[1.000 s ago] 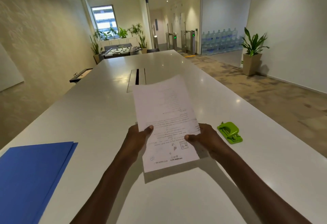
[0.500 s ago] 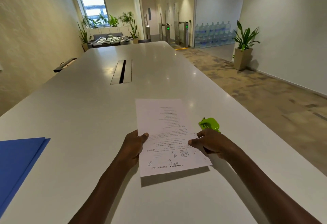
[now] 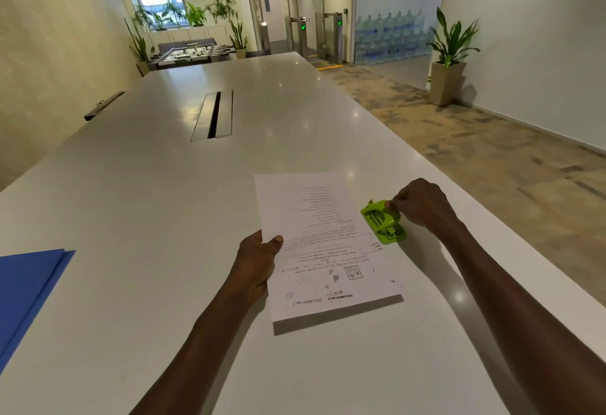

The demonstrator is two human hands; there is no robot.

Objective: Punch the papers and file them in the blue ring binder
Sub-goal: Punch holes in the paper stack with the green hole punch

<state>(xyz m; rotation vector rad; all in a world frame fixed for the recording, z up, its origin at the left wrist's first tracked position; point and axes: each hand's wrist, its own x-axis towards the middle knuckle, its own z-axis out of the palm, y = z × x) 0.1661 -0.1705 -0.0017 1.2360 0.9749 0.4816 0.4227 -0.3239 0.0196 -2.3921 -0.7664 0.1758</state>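
Here both hands work: left [image 3: 255, 262] pinches papers [image 3: 324, 247], right [image 3: 421, 206] grips punch [image 3: 383, 221].

You have open white table [image 3: 164, 204] between the blue binder [image 3: 26, 290] at the left edge and the papers [image 3: 314, 237]. The green punch [image 3: 383, 221] blocks their right side, near the table's right edge.

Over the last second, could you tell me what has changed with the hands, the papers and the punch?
The right hand let go of the papers and moved right to take hold of the green hole punch, which now sits at the papers' right edge. The papers have come down closer to the white table. The left hand still pinches their left edge, and the blue ring binder stays on the table at the left.
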